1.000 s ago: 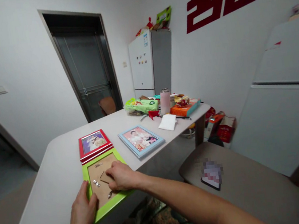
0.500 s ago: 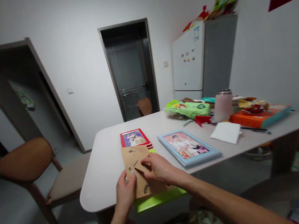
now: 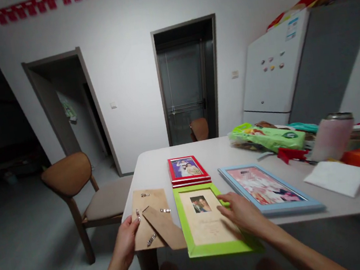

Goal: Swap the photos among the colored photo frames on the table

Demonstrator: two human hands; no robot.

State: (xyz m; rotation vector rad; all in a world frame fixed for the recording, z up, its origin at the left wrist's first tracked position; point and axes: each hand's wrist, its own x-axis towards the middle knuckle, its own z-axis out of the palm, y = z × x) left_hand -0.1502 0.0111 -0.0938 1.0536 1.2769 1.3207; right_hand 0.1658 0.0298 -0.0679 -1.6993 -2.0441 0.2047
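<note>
My left hand (image 3: pixel 127 239) grips the left edge of a brown picture frame backing board (image 3: pixel 154 200), with metal clips and a slanting stand leg (image 3: pixel 165 227) on its face. The board is to the left of a lime-green picture frame (image 3: pixel 186 227), whose near end reaches past the table edge. A cream sheet (image 3: pixel 199 227) with a small couple photo (image 3: pixel 200 204) shows inside the green frame. Over that frame's right rim lies my right hand (image 3: pixel 239 211), fingers apart and tips above the sheet. Whether the fingertips touch it, I cannot tell.
Red picture frames (image 3: pixel 189 169) are stacked behind the green one. To the right are a blue picture frame (image 3: pixel 270 189), white tissue (image 3: pixel 336 176), a pink bottle (image 3: pixel 333 137) and a green package (image 3: pixel 273 136). A chair (image 3: pixel 69 176) stands left of the table (image 3: pixel 156 156).
The backing board has moved left off the green frame in my left hand, uncovering the sheet and photo. My right hand has left the stand leg. The view has swung left.
</note>
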